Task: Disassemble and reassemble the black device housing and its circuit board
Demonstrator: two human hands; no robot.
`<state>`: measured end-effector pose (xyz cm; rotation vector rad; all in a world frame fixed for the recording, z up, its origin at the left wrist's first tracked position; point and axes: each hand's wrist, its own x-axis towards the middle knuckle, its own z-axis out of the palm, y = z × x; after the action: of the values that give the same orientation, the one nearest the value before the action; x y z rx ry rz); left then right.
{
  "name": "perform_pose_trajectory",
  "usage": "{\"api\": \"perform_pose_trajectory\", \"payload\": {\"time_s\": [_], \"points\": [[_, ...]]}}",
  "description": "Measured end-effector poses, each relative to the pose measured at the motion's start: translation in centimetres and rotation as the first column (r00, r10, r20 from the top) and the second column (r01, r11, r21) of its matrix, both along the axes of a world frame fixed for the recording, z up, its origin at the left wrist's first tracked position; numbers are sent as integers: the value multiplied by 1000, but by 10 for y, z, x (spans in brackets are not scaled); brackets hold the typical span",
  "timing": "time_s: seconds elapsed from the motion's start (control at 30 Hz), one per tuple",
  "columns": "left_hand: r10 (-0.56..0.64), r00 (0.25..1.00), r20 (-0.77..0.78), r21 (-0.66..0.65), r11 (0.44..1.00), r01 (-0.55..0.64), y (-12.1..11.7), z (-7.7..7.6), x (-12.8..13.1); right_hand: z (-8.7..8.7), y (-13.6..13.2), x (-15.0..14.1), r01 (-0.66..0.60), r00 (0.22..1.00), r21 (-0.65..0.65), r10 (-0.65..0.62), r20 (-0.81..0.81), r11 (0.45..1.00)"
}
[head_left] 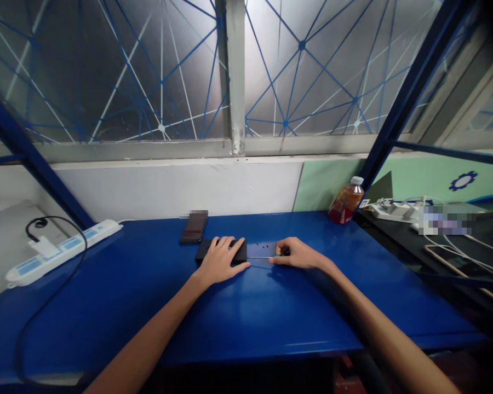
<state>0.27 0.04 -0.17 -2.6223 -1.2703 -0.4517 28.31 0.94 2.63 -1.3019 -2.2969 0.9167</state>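
A flat black box [241,253] lies on the blue table. My left hand [218,261] rests over it, fingers across the top and thumb along the near right corner, holding it against the table. My right hand [292,253] is closed around the green handle of a screwdriver [259,257]. Its thin metal shaft points left and reaches the box's right side; whether the tip sits in a screw is too small to tell. Several tiny dark pieces [264,247], perhaps screws, lie between the hands behind the shaft.
A dark phone [194,227] lies behind the box. On the left is a white power strip [66,251] with a black cable [72,279] curving to the table's front edge. A drink bottle [347,201] stands at the back right, beside a black shelf [398,241] with chargers and white cables.
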Motion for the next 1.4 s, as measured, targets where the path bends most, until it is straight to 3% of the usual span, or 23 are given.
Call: {"api": "perform_pose_trajectory", "payload": {"time_s": [0.33,0.53,0.73,0.9,1.13,1.4], "points": [[1,1000,6,8,1000,-1,-1,1,0,2,0,3,-14,998,28,12,55,1000],[-4,1000,24,2,1000,4,0,0,0,-1,-3,2,46,998,-157,-40,39,987],[-67,995,72,-51,996,71,-3,7,-2,2,-1,0,-19,999,57,17,30,998],[-143,983,118,-86,984,154,-5,13,-4,4,0,3,-57,996,31,55,76,998],[-163,979,122,-134,975,179,-4,14,-9,-2,0,3,-7,999,-59,10,51,998],[-173,981,90,-143,972,185,-9,17,-5,5,-2,1,-45,998,19,44,44,999]]}}
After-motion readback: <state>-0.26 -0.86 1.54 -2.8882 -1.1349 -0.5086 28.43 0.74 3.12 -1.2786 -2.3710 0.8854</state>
